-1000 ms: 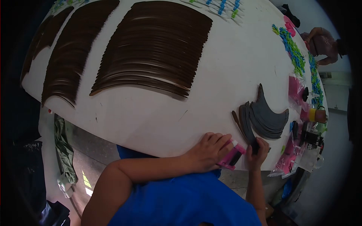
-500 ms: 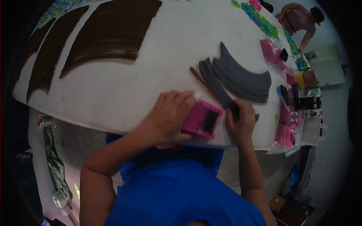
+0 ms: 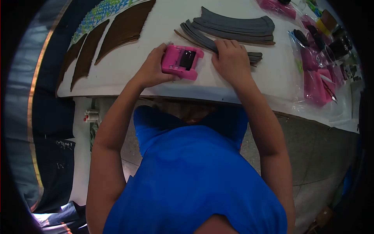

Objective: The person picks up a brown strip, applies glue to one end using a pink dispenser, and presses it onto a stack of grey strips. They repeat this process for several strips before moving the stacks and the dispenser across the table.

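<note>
My left hand (image 3: 152,69) is closed around the left side of a pink plastic case (image 3: 172,59) with a dark, shiny panel, held at the table's near edge. To its right, my right hand (image 3: 233,62) grips a narrow stack of long grey strips (image 3: 199,37), fingers over the top. The strips' ends stick out on both sides of that hand; the part under the palm is hidden. Just beyond lies a wider stack of curved grey pieces (image 3: 235,30), apart from my fingers. A thin brown strip edge shows along the narrow stack.
Fanned brown sheets (image 3: 125,28) lie at the left of the white table (image 3: 156,89), with blue-green scraps (image 3: 103,15) behind them. Pink items in clear plastic (image 3: 317,87), black objects (image 3: 339,47) and a yellow-banded roll (image 3: 323,27) crowd the right side.
My view has tilted down and swung, so the table sits higher in it and the other person is out of sight. Both hands keep hold of the pink case and the grey strips.
</note>
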Motion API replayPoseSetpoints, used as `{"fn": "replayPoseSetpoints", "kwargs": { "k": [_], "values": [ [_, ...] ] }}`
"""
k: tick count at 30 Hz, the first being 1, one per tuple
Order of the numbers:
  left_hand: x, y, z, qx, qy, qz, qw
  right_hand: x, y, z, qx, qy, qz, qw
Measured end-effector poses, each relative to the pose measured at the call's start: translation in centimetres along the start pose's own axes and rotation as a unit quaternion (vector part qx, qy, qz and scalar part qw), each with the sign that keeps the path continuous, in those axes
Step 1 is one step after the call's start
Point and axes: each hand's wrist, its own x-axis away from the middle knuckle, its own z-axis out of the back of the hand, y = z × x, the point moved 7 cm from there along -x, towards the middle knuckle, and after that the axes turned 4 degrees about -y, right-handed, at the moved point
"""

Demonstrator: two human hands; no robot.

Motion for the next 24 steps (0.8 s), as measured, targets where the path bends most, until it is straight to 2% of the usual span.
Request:
{"fn": "replayPoseSetpoints", "kwargs": {
  "k": [2, 8, 11, 17, 19, 22, 24],
  "values": [
    [0.1, -0.8, -0.1, 0.043, 0.024, 0.014, 0.999, 0.1, -0.1, 0.2, 0.002, 0.011, 0.003, 1.000],
    [0.4, -0.3, -0.1, 0.020, 0.022, 0.048, 0.998, 0.3, -0.1, -0.4, 0.000, -0.003, -0.009, 1.000],
    [0.8, -1.0, -0.4, 0.017, 0.046, 0.028, 0.998, 0.5, -0.1, 0.0, -0.007, 0.020, -0.015, 1.000],
    [1.2, -2.7, -1.0, 0.013, 0.036, 0.045, 0.998, 0.8, -0.2, -0.3, -0.033, 0.021, -0.022, 0.999],
    [1.1, -2.1, -1.1, 0.052, 0.058, 0.004, 0.997, 0.8, -0.2, -0.4, -0.020, 0.027, -0.018, 0.999],
    [1.1, -1.8, -1.1, 0.073, 0.048, -0.003, 0.996, 0.9, -0.3, -0.3, 0.010, 0.038, -0.018, 0.999],
    [1.2, -1.6, -0.9, 0.032, 0.046, 0.017, 0.998, 1.0, -0.3, -0.5, -0.032, 0.029, -0.013, 0.999]
  ]
}}
